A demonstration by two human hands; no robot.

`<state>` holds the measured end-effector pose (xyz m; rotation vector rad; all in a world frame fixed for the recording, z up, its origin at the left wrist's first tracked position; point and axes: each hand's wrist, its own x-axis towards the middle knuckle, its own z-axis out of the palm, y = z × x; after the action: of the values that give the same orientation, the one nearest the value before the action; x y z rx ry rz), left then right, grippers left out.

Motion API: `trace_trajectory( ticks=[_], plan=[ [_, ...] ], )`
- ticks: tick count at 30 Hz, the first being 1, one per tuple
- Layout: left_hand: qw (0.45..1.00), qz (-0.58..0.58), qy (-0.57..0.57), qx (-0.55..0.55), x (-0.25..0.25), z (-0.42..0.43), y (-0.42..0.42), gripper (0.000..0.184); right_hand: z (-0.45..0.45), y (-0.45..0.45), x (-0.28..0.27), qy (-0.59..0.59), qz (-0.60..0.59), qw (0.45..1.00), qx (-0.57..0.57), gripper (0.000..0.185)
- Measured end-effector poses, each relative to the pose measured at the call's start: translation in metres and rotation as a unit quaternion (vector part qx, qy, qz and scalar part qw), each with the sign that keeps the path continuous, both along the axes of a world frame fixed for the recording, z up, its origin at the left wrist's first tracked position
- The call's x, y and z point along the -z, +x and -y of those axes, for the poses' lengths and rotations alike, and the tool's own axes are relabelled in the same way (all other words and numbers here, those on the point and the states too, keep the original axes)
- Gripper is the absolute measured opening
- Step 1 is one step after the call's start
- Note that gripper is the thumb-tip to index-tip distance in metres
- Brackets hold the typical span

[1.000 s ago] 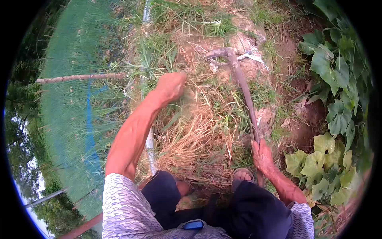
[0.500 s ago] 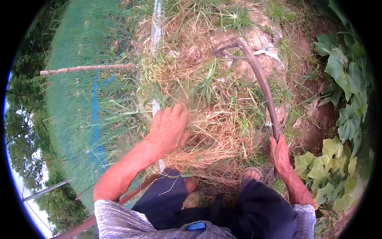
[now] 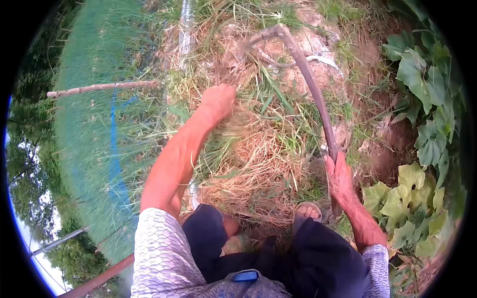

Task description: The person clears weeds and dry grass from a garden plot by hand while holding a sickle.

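Observation:
My left hand is closed low over the grass at the middle; what its fingers hold, if anything, I cannot make out. Around a dark, curved wooden handle, my right hand is wrapped at the right. The handle runs up and away to a bent head, whose tip is blurred against the soil and grass. Dry, straw-coloured grass lies heaped between my two hands, with green blades beyond it.
Green netting stands along the left, with a stick poking across it. A pale pipe runs along the ground by the netting. Broad-leaved plants grow at the right. My sandalled foot is near the heap.
My left hand has gone forward from above the dry grass, after drawing back toward me earlier. My right hand keeps its hold while the tool's head has shifted forward and left.

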<state>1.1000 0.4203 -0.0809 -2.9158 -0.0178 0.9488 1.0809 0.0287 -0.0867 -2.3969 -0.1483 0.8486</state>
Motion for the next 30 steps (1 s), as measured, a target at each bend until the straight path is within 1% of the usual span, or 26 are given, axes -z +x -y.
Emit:
trace_trajectory(
  ticks=[1, 2, 3, 4, 5, 6, 7, 8, 9, 10, 11, 12, 13, 15, 16, 17, 18, 19, 21, 22, 24, 25, 27, 28, 29, 30],
  plan=[
    [0.996, -0.087, 0.005, 0.029, -0.014, 0.012, -0.017, 0.01, 0.071, -0.062, 0.022, -0.045, -0.05, 0.997, -0.026, 0.04],
    [0.994, -0.084, -0.021, 0.061, -0.021, 0.026, -0.037, 0.01, 0.101, -0.091, 0.018, 0.002, -0.055, 0.998, -0.01, 0.039],
    [0.991, -0.088, -0.049, 0.088, -0.029, 0.041, -0.067, 0.009, 0.132, -0.117, 0.019, -0.019, -0.099, 0.994, -0.03, 0.04],
    [0.985, -0.058, -0.113, 0.116, -0.03, 0.048, -0.103, 0.01, 0.136, -0.124, 0.011, -0.018, -0.11, 0.993, -0.032, 0.04],
    [0.974, -0.017, -0.172, 0.149, -0.028, 0.049, -0.123, 0.011, 0.137, -0.121, 0.0, 0.021, -0.12, 0.992, -0.023, 0.04],
    [0.974, -0.017, -0.17, 0.152, -0.034, 0.053, -0.121, 0.011, 0.137, -0.12, -0.008, 0.059, -0.127, 0.99, -0.012, 0.039],
    [0.978, -0.136, -0.128, 0.098, -0.045, 0.062, -0.119, 0.011, 0.126, -0.111, -0.01, 0.059, -0.082, 0.995, -0.02, 0.038],
    [0.964, -0.249, -0.083, 0.039, -0.052, 0.067, -0.118, 0.013, 0.105, -0.091, -0.007, 0.059, -0.034, 0.997, -0.03, 0.038],
    [0.965, -0.247, -0.082, 0.038, -0.054, 0.064, -0.114, 0.013, 0.083, -0.072, -0.005, 0.063, -0.013, 0.998, -0.026, 0.037],
    [0.989, -0.135, -0.064, 0.016, -0.055, 0.058, -0.108, 0.023, 0.058, -0.054, -0.004, 0.067, 0.007, 0.997, -0.025, 0.035],
    [0.999, -0.021, -0.044, -0.005, -0.055, 0.05, -0.099, 0.035, 0.032, -0.034, 0.0, 0.053, 0.001, 0.998, -0.03, 0.035],
    [0.994, 0.098, -0.019, 0.052, -0.056, 0.042, -0.086, 0.049, 0.009, -0.021, 0.001, 0.038, -0.006, 0.999, -0.031, 0.035],
    [0.97, 0.215, 0.005, 0.111, -0.055, 0.033, -0.072, 0.063, -0.008, -0.019, -0.001, 0.037, -0.007, 0.999, -0.028, 0.035],
    [0.953, 0.274, 0.036, 0.125, -0.039, 0.01, -0.049, 0.078, -0.032, -0.017, -0.005, 0.039, -0.077, 0.995, -0.046, 0.035],
    [0.952, 0.277, 0.035, 0.126, -0.035, -0.003, -0.039, 0.078, -0.032, -0.024, -0.009, 0.038, -0.074, 0.996, -0.045, 0.035],
    [0.982, 0.183, 0.029, 0.032, -0.032, -0.015, -0.034, 0.071, -0.026, -0.037, -0.016, 0.021, -0.11, 0.993, -0.044, 0.035],
    [0.994, 0.084, 0.021, -0.063, -0.026, -0.023, -0.031, 0.065, -0.023, -0.045, -0.019, 0.003, -0.149, 0.988, -0.044, 0.036],
    [0.994, 0.082, 0.023, -0.064, -0.014, -0.03, -0.029, 0.065, -0.024, -0.046, -0.014, 0.005, -0.151, 0.988, -0.045, 0.036],
    [0.99, -0.071, 0.07, -0.099, 0.011, -0.041, -0.04, 0.055, -0.026, -0.054, -0.005, 0.116, -0.119, 0.986, -0.009, 0.035],
    [0.99, -0.072, 0.072, -0.096, 0.015, -0.043, -0.043, 0.055, -0.03, -0.05, -0.004, 0.142, -0.088, 0.986, -0.004, 0.036],
    [0.987, 0.007, 0.007, -0.163, 0.02, -0.041, -0.061, 0.038, -0.042, -0.038, -0.003, 0.13, -0.074, 0.989, 0.002, 0.036],
    [0.986, 0.007, 0.007, -0.166, 0.014, -0.036, -0.06, 0.038, -0.051, -0.029, -0.004, 0.118, -0.056, 0.991, 0.009, 0.035],
    [0.984, 0.021, -0.042, -0.169, -0.003, -0.023, -0.057, 0.03, -0.056, -0.021, -0.013, 0.087, -0.073, 0.994, -0.001, 0.033],
    [0.98, -0.015, -0.037, -0.194, -0.012, -0.017, -0.054, 0.026, -0.047, -0.026, -0.015, 0.054, -0.085, 0.995, -0.021, 0.034],
    [0.98, -0.011, -0.038, -0.197, -0.021, -0.014, -0.057, 0.026, -0.034, -0.033, -0.016, 0.02, -0.095, 0.994, -0.042, 0.035],
    [0.979, -0.058, -0.074, -0.181, -0.028, -0.009, -0.065, 0.025, 0.001, -0.054, -0.006, 0.014, -0.09, 0.994, -0.064, 0.036]
  ],
)
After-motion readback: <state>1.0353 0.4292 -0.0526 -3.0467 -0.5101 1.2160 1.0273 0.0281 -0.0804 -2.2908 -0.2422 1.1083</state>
